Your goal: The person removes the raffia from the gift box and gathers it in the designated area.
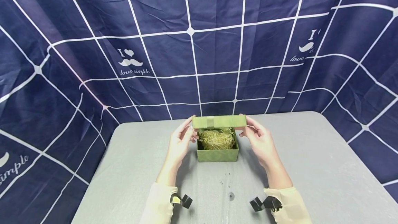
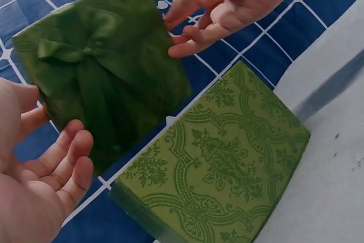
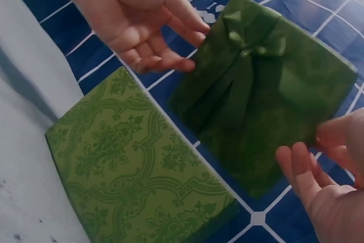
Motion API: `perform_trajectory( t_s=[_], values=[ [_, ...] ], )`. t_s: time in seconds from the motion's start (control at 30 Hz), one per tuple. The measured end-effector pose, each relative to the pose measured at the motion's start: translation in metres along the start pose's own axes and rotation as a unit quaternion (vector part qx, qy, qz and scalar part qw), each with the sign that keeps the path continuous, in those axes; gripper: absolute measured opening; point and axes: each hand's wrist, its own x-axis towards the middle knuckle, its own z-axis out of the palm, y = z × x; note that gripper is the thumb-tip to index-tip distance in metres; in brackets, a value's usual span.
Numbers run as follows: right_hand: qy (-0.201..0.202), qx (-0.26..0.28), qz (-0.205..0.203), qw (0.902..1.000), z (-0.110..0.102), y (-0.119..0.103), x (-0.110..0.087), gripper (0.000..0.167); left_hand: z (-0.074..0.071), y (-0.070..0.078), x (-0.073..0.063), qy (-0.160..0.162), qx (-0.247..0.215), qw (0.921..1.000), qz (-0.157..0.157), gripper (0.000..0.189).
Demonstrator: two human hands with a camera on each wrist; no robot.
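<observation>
A green box lid (image 1: pixel 228 121) is held up by both hands, one at each end, over the back of an uncovered green box (image 1: pixel 217 155). My left hand (image 1: pixel 180 141) grips the lid's left edge between thumb and fingers. At the opposite edge my right hand (image 1: pixel 261 143) pinches it the same way. The wrist views show a dark green ribbon bow (image 2: pixel 85 54) on the lid's top face. Yellowish shredded filler (image 1: pixel 216 139) fills the box; anything beneath it is hidden. Raised scroll patterns cover the box's front wall (image 3: pixel 136 163).
The box stands on a grey table (image 1: pixel 140 168), toward its far edge. A navy cloth (image 1: pixel 217 55) with white grid lines hangs behind and at both sides. Small dark spots (image 1: pixel 231 196) mark the tabletop in front of the box.
</observation>
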Motion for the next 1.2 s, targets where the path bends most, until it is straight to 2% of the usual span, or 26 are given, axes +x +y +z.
perform_trajectory(
  t_s=[0.17, 0.43, 0.57, 0.83, 0.93, 1.2],
  values=[
    [-0.001, 0.018, 0.023, 0.9996, -0.0022, -0.0025, 0.0006, 0.041, -0.0016, -0.0002, 0.0017, 0.005, 0.022, 0.9995, -0.022, 0.037],
    [0.005, 0.008, 0.046, 0.9989, -0.0004, -0.0039, 0.0005, 0.045, -0.0017, -0.0016, 0.0022, 0.016, 0.03, 0.9992, -0.022, 0.037],
    [0.007, 0.018, 0.061, 0.9979, 0.0002, -0.0042, 0.0002, 0.049, -0.0012, -0.0012, 0.0019, 0.014, 0.014, 0.9994, -0.03, 0.038],
    [-0.011, 0.037, 0.054, 0.9978, -0.0025, -0.0024, -0.0006, 0.048, -0.0005, 0.0007, 0.0006, 0.012, -0.01, 0.9988, -0.046, 0.041],
    [-0.017, 0.03, 0.051, 0.9981, -0.0035, -0.0024, -0.0014, 0.047, -0.0007, 0.0005, 0.0004, 0.011, -0.011, 0.9988, -0.047, 0.042],
    [-0.019, -0.029, 0.039, 0.9986, -0.0036, -0.0007, -0.0016, 0.047, -0.0014, -0.0021, 0.001, 0.004, -0.021, 0.999, -0.039, 0.046]
  ],
)
